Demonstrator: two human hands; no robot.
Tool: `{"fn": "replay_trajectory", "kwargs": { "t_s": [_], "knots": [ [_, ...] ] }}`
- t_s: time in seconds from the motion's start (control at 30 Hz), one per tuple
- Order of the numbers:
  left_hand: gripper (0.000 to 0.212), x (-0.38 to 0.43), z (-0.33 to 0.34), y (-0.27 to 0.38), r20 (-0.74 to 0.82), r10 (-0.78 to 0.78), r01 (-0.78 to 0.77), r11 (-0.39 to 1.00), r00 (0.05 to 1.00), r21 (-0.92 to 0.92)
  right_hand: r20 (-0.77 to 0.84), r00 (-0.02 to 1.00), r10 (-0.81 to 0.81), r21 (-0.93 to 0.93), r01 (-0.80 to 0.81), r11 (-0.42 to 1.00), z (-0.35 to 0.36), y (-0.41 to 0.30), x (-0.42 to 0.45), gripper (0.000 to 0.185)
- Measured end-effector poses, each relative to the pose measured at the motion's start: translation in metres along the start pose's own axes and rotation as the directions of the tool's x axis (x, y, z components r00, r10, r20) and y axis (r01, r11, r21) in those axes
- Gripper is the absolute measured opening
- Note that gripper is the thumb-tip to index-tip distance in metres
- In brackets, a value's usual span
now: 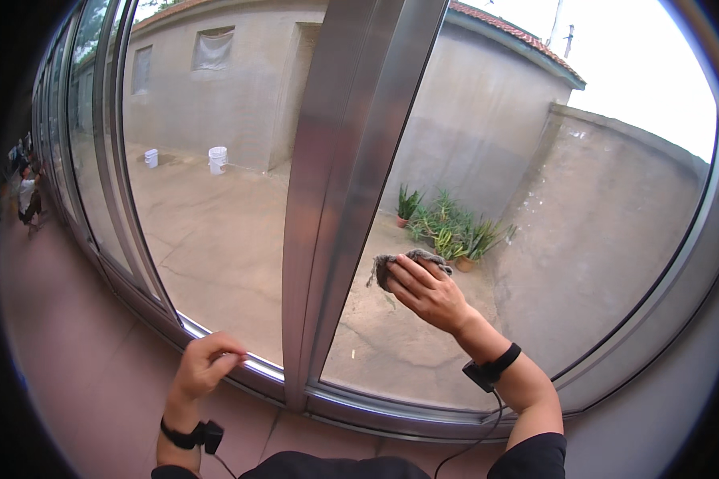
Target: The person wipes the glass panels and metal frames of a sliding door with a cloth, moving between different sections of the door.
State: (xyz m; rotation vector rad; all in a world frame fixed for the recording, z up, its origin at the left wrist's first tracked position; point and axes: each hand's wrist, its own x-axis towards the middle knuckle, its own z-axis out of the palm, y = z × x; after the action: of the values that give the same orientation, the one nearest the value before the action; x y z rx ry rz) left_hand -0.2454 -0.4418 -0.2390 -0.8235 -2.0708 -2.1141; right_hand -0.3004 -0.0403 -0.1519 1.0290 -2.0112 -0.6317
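Observation:
My right hand presses a crumpled grey cloth against the right window pane, its fingers spread over the cloth. Low on the left, my left hand is raised in front of the bottom rail of the left window, fingers curled with thumb and fingertips close together. No object shows in it; whether it touches the rail I cannot tell. A black strap with a small box and a cable sits on each wrist or forearm.
A wide metal window post stands between the panes. More framed windows run off to the left above a tiled floor, where a person sits far away. Through the glass show potted plants, white buckets and walls.

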Motion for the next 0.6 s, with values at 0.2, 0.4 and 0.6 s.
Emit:
{"fn": "replay_trajectory", "kwargs": {
  "t_s": [0.2,0.4,0.6],
  "knots": [
    [0.012,-0.077,-0.080,-0.049,-0.414,-0.040,0.101,0.987,0.910,0.126,-0.232,0.973,-0.010,-0.435,-0.095,0.896,-0.041,0.098,0.059,0.028],
    [0.011,-0.094,-0.110,-0.059,-0.528,0.005,0.089,0.984,0.849,0.153,-0.690,0.723,0.045,-0.487,-0.509,0.710,-0.145,0.230,0.175,0.021],
    [0.012,-0.088,-0.102,-0.076,-0.524,-0.021,0.075,0.994,0.852,0.082,-0.751,0.629,0.202,-0.194,-0.502,0.843,-0.111,0.215,0.205,0.026]
  ]
}}
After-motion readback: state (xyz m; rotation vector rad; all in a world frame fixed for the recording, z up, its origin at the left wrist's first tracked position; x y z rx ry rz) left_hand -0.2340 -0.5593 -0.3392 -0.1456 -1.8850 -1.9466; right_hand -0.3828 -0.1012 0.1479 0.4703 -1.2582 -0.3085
